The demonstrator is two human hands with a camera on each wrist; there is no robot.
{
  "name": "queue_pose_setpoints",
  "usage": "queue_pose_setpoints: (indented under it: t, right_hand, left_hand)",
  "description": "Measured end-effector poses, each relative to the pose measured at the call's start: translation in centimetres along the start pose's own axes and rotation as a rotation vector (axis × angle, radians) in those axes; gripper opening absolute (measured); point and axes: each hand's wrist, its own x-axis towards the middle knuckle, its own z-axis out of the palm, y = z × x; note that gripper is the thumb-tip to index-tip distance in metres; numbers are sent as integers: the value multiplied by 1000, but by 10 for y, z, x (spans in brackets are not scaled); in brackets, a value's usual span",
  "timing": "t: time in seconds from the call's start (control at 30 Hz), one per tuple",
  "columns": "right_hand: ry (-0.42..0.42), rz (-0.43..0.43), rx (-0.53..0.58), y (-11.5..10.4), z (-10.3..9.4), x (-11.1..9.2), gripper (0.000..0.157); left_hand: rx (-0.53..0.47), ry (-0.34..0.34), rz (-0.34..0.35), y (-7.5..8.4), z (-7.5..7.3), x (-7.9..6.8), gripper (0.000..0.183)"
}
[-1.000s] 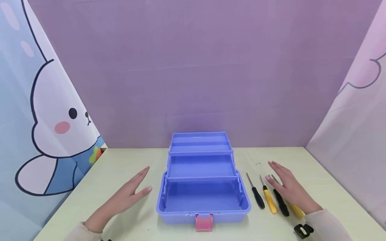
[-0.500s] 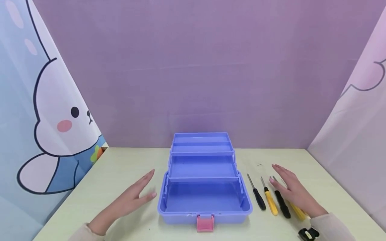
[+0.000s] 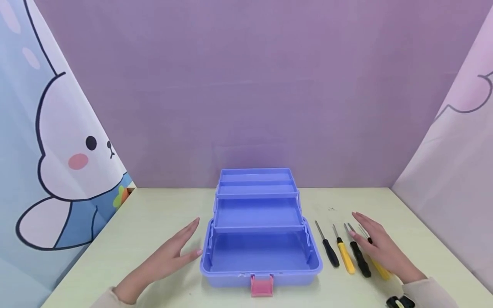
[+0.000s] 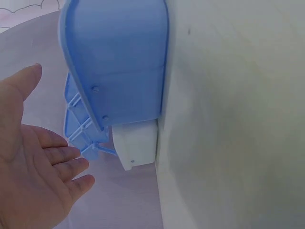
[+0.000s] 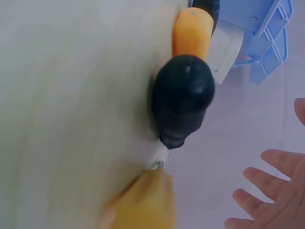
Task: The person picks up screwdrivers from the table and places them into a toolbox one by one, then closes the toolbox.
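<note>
A blue-purple toolbox (image 3: 260, 273) stands spread open in the middle, its two stepped trays (image 3: 258, 212) raised behind the main bin and a pink latch (image 3: 262, 285) hanging at the front. To its left my left hand (image 3: 167, 259) hovers with straight fingers, thumb tip close to the box rim in the head view. My right hand (image 3: 381, 248) hovers, fingers extended, over the rightmost of several screwdrivers and partly hides it. From left to right lie a slim black screwdriver (image 3: 330, 253), a yellow one (image 3: 346, 257), a thicker black one (image 3: 360, 260) and a yellow-handled one (image 3: 381, 270). Both hands hold nothing.
The pale table (image 3: 161, 205) ends at a purple backdrop (image 3: 254, 94). A curtain with a cartoon animal (image 3: 73, 128) hangs at the left, a pale curtain (image 3: 458, 171) at the right. A black strap piece (image 3: 400, 302) sits by the right sleeve.
My left hand has shifted slightly right, closer to the toolbox. My right hand has drifted a little right, uncovering more of the rightmost screwdriver. Toolbox and tools stay put.
</note>
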Motion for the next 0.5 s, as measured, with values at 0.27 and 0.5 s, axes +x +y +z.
queue_pose_setpoints:
  t: [0.27, 0.5]
  right_hand:
    - [9, 2, 15, 3, -7, -6, 58]
    - [-14, 73, 25, 8, -15, -9, 59]
  left_hand:
    - [-4, -15, 11, -1, 6, -1, 78]
    - [-21, -18, 27, 0, 10, -2, 80]
